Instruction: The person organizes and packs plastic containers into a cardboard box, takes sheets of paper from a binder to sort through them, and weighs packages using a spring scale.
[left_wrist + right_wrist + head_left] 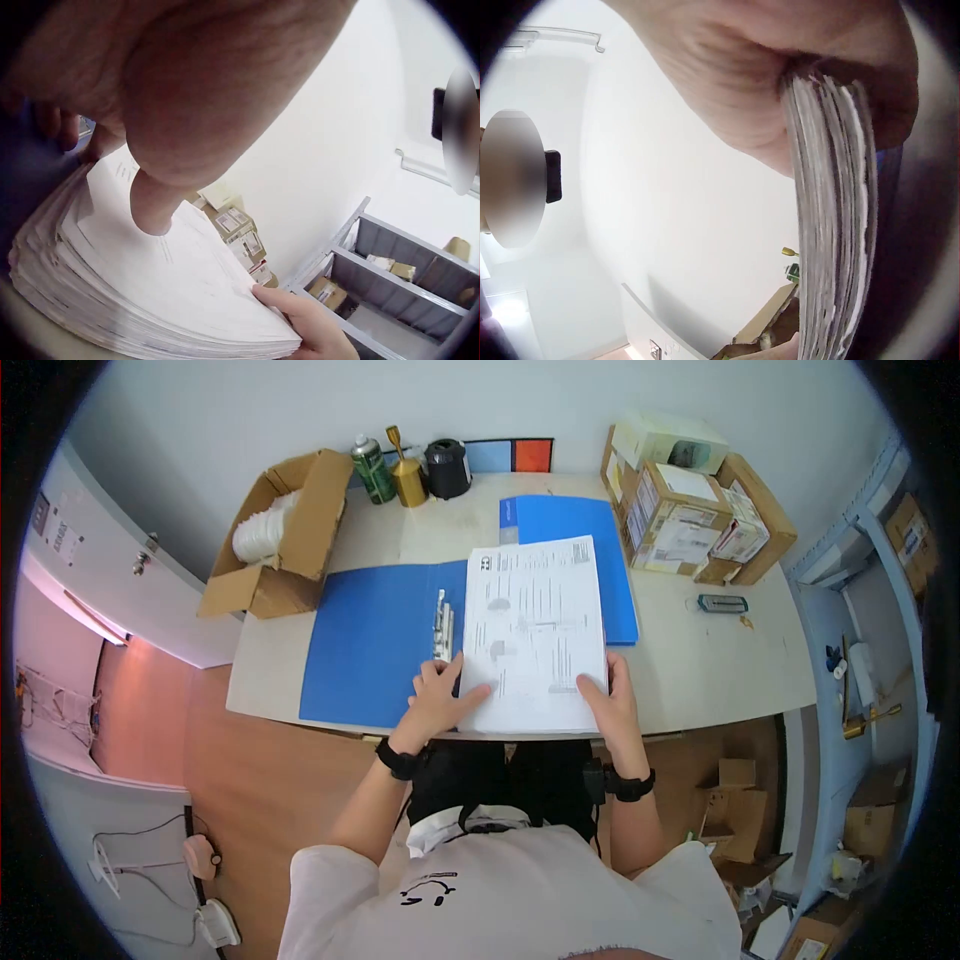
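Observation:
A thick stack of printed papers [535, 635] lies at the table's front edge, overlapping the right part of an open blue folder [375, 645] with a metal clip [442, 625]. My right hand [615, 705] grips the stack by its right side, thumb on the top sheet and fingers down the edge. At the stack's lower left, my left hand [440, 700] holds its edge. The left thumb [154, 210] rests on the top sheet, while the other fingers are at the side by the clip. The layered page edges [832, 217] show in the right wrist view.
A second blue folder [620, 600] lies partly under the papers. Behind left stand a cardboard box [325, 510] with white rolls, a green spray can [373, 470] and a black container [448, 468]. Boxed parcels [675, 520] and a small blue-grey object [722, 604] are at right.

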Demonstrator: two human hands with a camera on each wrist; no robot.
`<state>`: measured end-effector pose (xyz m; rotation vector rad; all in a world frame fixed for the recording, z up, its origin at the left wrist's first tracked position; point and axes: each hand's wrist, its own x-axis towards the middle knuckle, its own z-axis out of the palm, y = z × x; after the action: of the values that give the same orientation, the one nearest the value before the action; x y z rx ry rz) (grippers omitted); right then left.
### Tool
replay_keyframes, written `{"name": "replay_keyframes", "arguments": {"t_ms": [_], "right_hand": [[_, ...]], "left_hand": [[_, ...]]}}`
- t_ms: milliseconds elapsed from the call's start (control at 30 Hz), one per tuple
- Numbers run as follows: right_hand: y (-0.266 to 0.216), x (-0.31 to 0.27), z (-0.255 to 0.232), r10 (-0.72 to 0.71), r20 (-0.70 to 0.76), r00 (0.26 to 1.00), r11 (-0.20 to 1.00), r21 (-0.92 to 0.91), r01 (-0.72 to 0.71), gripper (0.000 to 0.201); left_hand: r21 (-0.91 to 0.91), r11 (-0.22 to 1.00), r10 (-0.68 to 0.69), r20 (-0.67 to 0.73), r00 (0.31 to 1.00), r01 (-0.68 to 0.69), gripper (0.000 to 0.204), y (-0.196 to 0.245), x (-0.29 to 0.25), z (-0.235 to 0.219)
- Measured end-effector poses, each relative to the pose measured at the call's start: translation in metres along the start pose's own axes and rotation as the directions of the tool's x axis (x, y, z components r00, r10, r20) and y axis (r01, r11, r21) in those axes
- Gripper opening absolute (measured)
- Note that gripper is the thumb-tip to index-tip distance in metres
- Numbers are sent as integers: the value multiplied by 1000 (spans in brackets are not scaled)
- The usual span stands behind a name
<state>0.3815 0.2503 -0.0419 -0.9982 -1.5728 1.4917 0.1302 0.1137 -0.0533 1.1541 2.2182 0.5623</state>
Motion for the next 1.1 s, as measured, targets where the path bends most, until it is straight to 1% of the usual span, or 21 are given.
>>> {"name": "replay_keyframes", "arguments": {"t_ms": [67,167,200,233,267,333,367,433,467,533,567,600,667,700,767,800,867,933,967,1000,1100], "right_hand": [[-2,-7,-3,31,-1,1000,999,24,-31,47],[-6,-13,-12,-32,-4,999,999,-23,32,50],[-27,-18,-16,176,38,984,984,-16,-175,49],[-37,-22,-19,376,78,923,926,-16,-376,49],[-31,-23,-25,380,74,922,925,-17,-380,49],[-15,-22,-43,401,98,911,912,58,-407,50],[-14,-24,-52,401,96,911,912,55,-407,50],[-15,-28,-66,341,107,934,906,228,-357,52],[-14,-30,-70,342,105,934,906,227,-357,52],[-11,-35,-79,305,20,952,889,354,-292,55],[-8,-38,-92,284,74,956,885,363,-291,57],[-9,-41,-96,286,73,956,886,360,-292,57],[-12,-47,-102,315,-75,946,888,375,-265,57],[-13,-51,-105,314,-76,947,889,374,-264,57],[-17,-60,-112,360,-191,913,865,436,-250,58],[-17,-64,-116,359,-193,913,866,434,-248,58],[-15,-73,-125,386,-269,883,856,460,-235,58],[3,-78,-140,361,-249,899,863,454,-220,61],[13,-80,-147,334,-229,915,868,453,-203,65],[10,-82,-148,335,-232,913,869,451,-204,65],[3,-87,-134,384,-188,904,861,426,-278,66]], "left_hand": [[2,1000,-20,-5,1000,20,90,14,-7,-4],[32,999,-18,-2,1000,18,87,23,-14,-9],[-12,1000,7,9,1000,-7,87,21,-15,-10],[-54,998,33,21,999,-32,87,20,-16,-11],[-56,998,34,27,999,-32,87,19,-19,-12],[7,985,169,37,985,-170,95,18,-26,-12],[3,985,171,38,985,-171,95,18,-32,-11],[80,931,358,-13,934,-356,105,17,-44,-9],[78,931,359,-12,933,-357,105,17,-47,-9],[250,814,523,80,849,-525,112,21,-53,-7],[209,833,512,60,857,-512,98,26,-56,-4],[206,834,512,61,857,-513,98,25,-53,0],[274,778,596,-38,802,-565,80,22,-47,10],[270,793,576,-43,816,-546,70,27,-48,10],[278,803,566,-74,821,-528,67,29,-42,9],[288,812,553,-105,827,-507,64,30,-39,9],[312,814,537,-81,839,-491,65,31,-25,5],[331,817,518,-57,854,-473,67,30,-9,4],[329,818,522,-81,849,-472,70,27,1,6],[328,819,527,-105,843,-471,74,29,10,6],[307,849,470,-65,880,-431,74,43,25,-4]]}}
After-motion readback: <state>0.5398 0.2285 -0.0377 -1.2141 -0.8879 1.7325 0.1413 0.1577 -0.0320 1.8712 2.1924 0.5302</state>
